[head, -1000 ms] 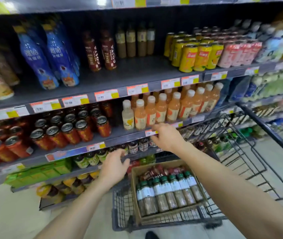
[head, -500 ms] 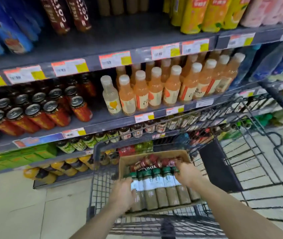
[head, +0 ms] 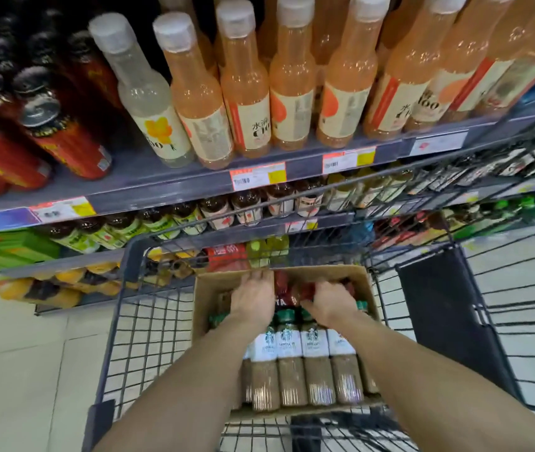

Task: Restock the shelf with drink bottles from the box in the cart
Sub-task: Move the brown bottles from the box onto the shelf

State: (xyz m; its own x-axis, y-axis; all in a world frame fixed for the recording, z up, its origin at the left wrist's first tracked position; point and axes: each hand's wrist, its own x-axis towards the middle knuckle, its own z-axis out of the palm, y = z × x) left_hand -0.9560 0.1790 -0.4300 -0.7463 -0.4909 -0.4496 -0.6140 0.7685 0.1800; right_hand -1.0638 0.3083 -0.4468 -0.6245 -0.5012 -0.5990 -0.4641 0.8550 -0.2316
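Gripping red bottles, right hand; left hand flat.

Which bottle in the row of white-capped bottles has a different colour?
The leftmost bottle: its liquid is clear and its label shows a yellow flower; the other bottles hold orange drink.

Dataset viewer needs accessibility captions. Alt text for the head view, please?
The left hand and right hand reach into a cardboard box in a wire cart, onto red-labelled bottles at its far end; green-capped brown bottles lie in a row nearer. Behind stands a shelf of orange drink bottles.
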